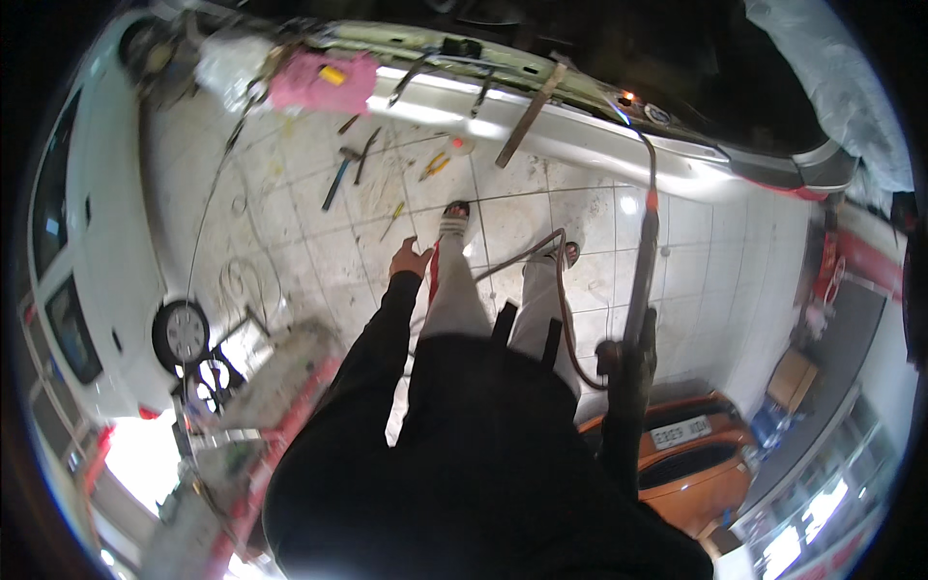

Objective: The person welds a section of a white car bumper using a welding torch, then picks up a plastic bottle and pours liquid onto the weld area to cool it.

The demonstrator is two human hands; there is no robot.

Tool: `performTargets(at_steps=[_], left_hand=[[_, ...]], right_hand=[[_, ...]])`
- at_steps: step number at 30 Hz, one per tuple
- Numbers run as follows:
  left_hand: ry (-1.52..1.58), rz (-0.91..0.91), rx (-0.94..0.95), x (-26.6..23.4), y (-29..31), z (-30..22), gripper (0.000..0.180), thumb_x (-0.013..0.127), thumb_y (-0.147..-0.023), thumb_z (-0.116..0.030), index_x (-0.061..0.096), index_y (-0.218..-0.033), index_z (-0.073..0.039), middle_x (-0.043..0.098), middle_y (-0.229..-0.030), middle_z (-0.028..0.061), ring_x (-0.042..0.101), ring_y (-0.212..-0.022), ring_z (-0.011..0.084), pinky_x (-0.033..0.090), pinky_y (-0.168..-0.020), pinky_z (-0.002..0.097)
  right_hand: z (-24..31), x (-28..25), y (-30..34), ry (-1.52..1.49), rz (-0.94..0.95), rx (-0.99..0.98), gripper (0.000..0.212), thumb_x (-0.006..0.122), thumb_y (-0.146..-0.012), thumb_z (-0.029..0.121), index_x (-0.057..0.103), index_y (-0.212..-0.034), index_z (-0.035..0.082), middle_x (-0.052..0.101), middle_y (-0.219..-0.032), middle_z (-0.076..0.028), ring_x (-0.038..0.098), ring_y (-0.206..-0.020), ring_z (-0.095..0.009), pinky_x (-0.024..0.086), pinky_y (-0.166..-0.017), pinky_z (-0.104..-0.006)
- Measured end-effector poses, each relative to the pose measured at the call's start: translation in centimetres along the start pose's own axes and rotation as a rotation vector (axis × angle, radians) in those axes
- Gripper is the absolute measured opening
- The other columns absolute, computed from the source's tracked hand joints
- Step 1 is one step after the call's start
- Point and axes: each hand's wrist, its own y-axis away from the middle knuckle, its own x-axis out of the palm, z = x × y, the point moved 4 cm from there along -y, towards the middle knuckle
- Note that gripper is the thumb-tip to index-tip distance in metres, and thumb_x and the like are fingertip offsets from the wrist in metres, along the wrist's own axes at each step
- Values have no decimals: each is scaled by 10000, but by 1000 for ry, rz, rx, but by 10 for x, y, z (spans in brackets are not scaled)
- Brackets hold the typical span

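My left hand (410, 257) hangs beside my left leg with its fingers apart and nothing in them. My right hand (611, 358), dark and hard to make out, is closed round the grey handle of a long welding torch (645, 261). Its thin bent neck reaches the opened sill of a silver car (541, 121), where a small orange glow (627, 97) shows by the tip. From the torch's rear end a brown hose (564, 300) loops down past my right leg.
On the tiled floor lie a hammer (337, 180), yellow-handled pliers (434, 166) and a screwdriver (392, 220). A wooden strip (532, 114) leans on the sill near a pink cloth (324, 81). A white car (106, 232) stands left, an orange car (701, 474) behind right.
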Motion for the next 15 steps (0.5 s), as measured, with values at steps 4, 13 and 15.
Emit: performTargets(at_steps=[4, 13, 15], left_hand=[[-226, -67, 268, 54, -183, -53, 872, 725, -862, -647, 455, -1556, -193, 725, -1118, 254, 713, -1021, 438, 558, -926, 550], [-516, 0, 497, 113, -382, -133, 427, 637, -956, -486, 705, -1185, -133, 727, -1128, 259, 710, -1062, 431, 585, -880, 554], [-558, -36, 466, 132, -364, -137, 338, 624, -951, -377, 662, -1186, -137, 749, -1030, 239, 726, -974, 446, 587, -836, 552]], right_hand=[[-81, 24, 55, -714, -322, 83, 918, 672, -998, 340, 122, -1686, 79, 474, -667, 9, 476, -512, -129, 497, -587, -349], [-252, 4, 171, -1105, -729, -79, 450, 437, -1065, 614, 620, -932, 225, 500, -636, 64, 410, -527, -105, 329, -647, -330], [-252, 4, 178, -1155, -823, -125, 462, 452, -1068, 596, 590, -865, 204, 472, -626, 60, 409, -528, -106, 332, -641, -326]])
